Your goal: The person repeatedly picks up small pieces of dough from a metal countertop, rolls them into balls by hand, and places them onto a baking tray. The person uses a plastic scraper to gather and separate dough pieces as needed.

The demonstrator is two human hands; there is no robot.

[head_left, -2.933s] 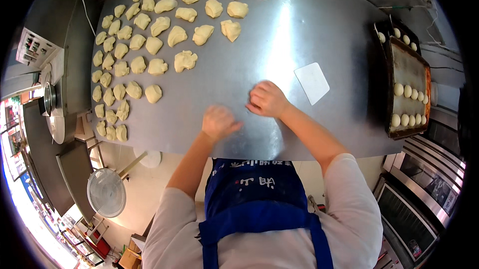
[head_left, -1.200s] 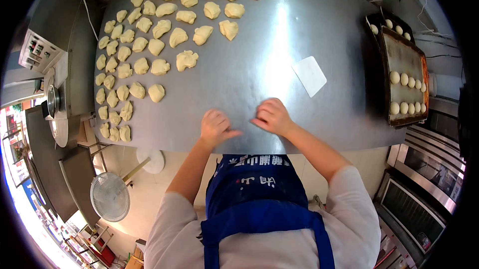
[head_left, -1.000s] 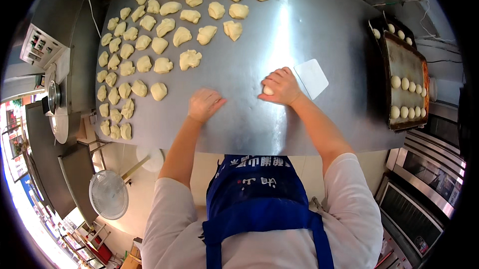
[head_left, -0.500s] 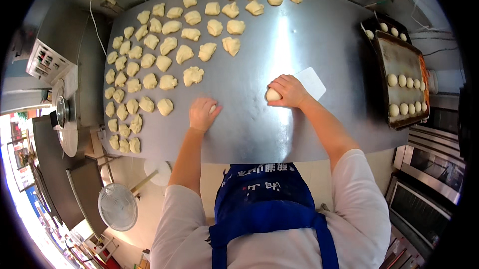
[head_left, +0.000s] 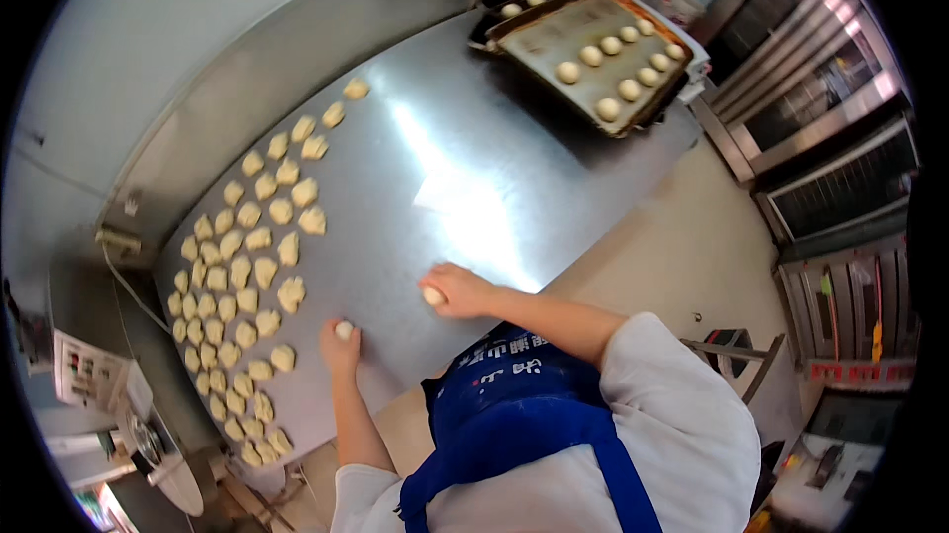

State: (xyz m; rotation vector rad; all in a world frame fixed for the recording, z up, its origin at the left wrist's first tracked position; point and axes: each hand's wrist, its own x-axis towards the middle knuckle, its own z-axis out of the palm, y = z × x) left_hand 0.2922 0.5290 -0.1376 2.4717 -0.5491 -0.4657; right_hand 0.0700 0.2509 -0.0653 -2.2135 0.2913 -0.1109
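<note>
My left hand [head_left: 340, 349] is curled round a small, smooth dough ball [head_left: 344, 330], whose pale top shows between thumb and fingers. To its right, my right hand [head_left: 463, 291] cups another round dough ball [head_left: 433, 296], visible at the left side of the palm. Both hands are low over the steel table [head_left: 386, 207], close to its near edge. Many rough-cut dough pieces [head_left: 291, 294] lie in loose rows to the left of my hands. Beyond my right hand, a white flat scraper [head_left: 438, 189] rests on the table, partly washed out by glare.
A baking tray [head_left: 554, 34] with several dough balls in rows sits at the table's far right end, overlapping a dark tray [head_left: 481, 31] with more balls. Ovens [head_left: 791, 68] stand along the right. A steel backsplash [head_left: 213, 103] borders the far side.
My view has swung right, bringing the trays and ovens further in. Both hands still hold dough; more of the left hand's ball now shows.
</note>
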